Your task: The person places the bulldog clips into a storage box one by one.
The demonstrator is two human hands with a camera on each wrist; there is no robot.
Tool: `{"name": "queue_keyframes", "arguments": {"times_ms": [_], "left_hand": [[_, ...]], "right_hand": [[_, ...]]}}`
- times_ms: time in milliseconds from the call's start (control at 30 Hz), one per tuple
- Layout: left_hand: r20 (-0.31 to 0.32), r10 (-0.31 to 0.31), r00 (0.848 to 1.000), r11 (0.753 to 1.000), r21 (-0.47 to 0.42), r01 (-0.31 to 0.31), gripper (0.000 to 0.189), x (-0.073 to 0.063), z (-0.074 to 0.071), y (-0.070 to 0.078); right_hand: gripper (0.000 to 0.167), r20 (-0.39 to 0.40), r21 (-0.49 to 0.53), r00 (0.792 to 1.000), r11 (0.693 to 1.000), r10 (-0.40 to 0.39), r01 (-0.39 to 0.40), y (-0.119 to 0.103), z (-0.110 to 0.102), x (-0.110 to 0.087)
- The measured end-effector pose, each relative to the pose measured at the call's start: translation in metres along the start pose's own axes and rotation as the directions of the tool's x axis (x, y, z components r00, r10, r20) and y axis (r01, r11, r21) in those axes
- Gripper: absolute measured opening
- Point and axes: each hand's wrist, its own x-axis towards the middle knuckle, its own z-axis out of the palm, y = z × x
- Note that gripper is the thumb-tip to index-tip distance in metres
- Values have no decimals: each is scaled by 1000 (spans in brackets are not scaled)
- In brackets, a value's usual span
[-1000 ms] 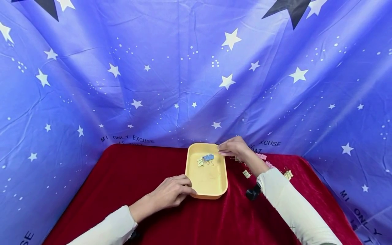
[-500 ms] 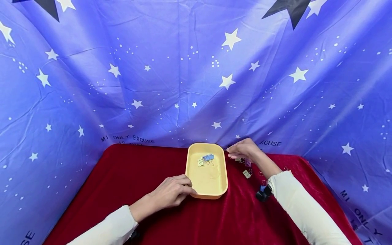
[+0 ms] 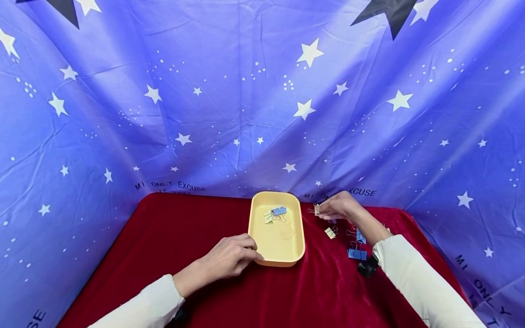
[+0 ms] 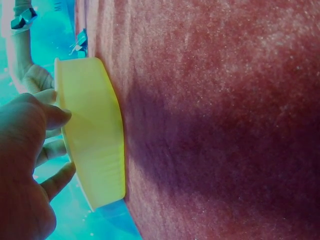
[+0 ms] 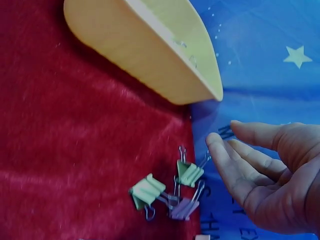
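Observation:
My left hand (image 3: 229, 256) grips the near left corner of a yellow plastic tray (image 3: 283, 263). In the left wrist view, the thumb lies on the tray's outer wall with the fingers behind its rim. Inside the tray lie a blue binder clip (image 3: 279, 211) and a pale yellow binder clip (image 3: 268, 219). Right of the tray, my right hand (image 3: 341, 207) hovers beside a pale green binder clip (image 5: 190, 173), its fingers extended and holding nothing. Close by lie another pale green binder clip (image 5: 149, 190) and a purple binder clip (image 5: 184, 208).
Two blue binder clips, a nearer one (image 3: 357, 253) and one partly behind the wrist (image 3: 361, 236), lie on the red velvet cloth (image 3: 197, 218). A blue star-patterned curtain (image 3: 262, 91) hangs behind and at both sides.
My right hand has moved right, from the tray's far right rim to the clips beside it. The blue clips have come out from behind the right arm. The left hand stays put.

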Motion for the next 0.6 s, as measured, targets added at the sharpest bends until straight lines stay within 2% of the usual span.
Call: {"name": "queue_keyframes", "arguments": {"times_ms": [300, 600], "left_hand": [[7, -9, 1000, 1000, 1, 9, 33, 1, -2, 1], [16, -19, 1000, 1000, -12, 19, 32, 1, -2, 1]], "right_hand": [[36, 7, 3, 999, 999, 42, -42, 15, -20, -6], [33, 12, -16, 998, 998, 67, -67, 28, -30, -11]]}}
